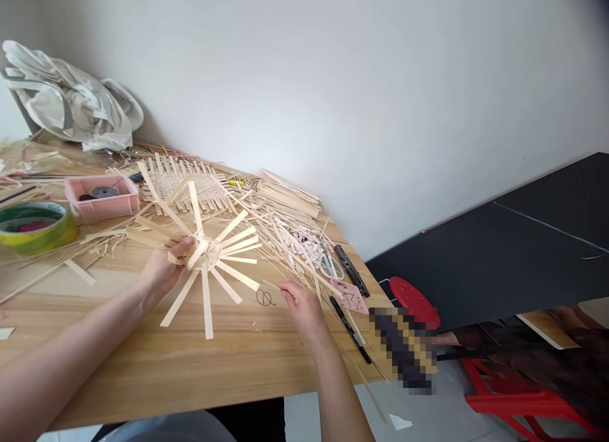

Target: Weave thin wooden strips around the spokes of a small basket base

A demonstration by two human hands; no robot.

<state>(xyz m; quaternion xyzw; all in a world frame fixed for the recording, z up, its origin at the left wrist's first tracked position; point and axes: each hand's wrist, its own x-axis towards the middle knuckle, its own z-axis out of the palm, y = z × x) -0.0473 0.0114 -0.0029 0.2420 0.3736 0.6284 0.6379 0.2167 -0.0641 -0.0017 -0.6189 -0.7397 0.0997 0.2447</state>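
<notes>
My left hand (172, 259) is closed on the left side of a star-shaped piece of pale woven strips (205, 302), whose flat ends fan out around a small woven centre. The piece is held just over the wooden table. To its right, my right hand (301, 302) pinches a thin pale strip (272, 283) between thumb and fingers. The strip's tip points left, toward the end of one spoke. Below that tip lies a small dark curled thread (265, 297).
Behind lie a woven mat (190, 185) and a strip bundle (290, 198). Left are a pink box (104, 204) and green-yellow tape (40, 229). Scissors (332, 267), a cutter (352, 271) and a black pen (349, 329) lie right. A person sits beyond the table, near a red stool (523, 401).
</notes>
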